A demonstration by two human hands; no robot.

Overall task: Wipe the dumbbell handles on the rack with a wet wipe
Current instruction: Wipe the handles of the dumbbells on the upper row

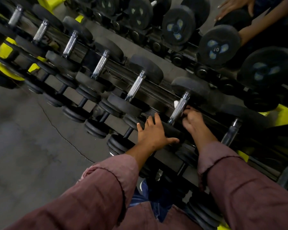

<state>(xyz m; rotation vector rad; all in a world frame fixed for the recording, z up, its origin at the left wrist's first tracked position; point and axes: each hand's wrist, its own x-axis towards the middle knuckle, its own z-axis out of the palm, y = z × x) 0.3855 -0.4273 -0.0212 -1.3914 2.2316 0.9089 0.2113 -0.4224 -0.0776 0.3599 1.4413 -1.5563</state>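
Right hand (194, 120) at knurled dumbbell handle (179, 107) on top tier of rack (156, 90), fingers curled, pinching white wet wipe (176, 103) against it. Left hand (152, 131) flat on near weight head, fingers spread. Risk: thin wipe snagging on knurling, slipping from pinch, falling behind rack.

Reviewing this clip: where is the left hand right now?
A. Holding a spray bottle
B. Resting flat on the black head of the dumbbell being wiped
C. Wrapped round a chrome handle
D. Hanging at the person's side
B: the left hand lies with fingers spread on the black dumbbell head, while the right hand holds the white wipe against that dumbbell's chrome handle.
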